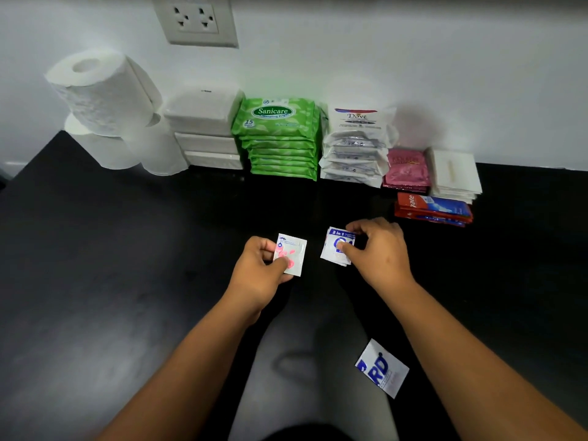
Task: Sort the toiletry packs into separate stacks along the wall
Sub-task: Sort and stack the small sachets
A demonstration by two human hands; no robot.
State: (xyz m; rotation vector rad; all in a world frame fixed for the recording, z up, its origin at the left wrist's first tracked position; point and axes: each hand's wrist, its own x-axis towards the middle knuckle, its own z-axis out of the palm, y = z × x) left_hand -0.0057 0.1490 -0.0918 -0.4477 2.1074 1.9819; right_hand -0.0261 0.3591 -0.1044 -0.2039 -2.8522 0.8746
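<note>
My left hand [259, 270] pinches a white sachet with pink print [292, 253] above the black counter. My right hand [380, 249] grips a small bunch of white and blue sachets [334, 249], thumb on top. One more white and blue sachet [381, 368] lies loose on the counter near my right forearm. Along the wall stand stacks: green Sanicare wipes [280, 138], white Dove packs [356, 148], pink sachets [405, 168], flat white packs [455, 173], red toothpaste sachets [432, 210] and white boxes [206, 128].
Toilet paper rolls [105, 103] are piled at the left end by the wall. A wall socket [195, 19] sits above the stacks. The black counter [127, 249] stretches left and right of my hands.
</note>
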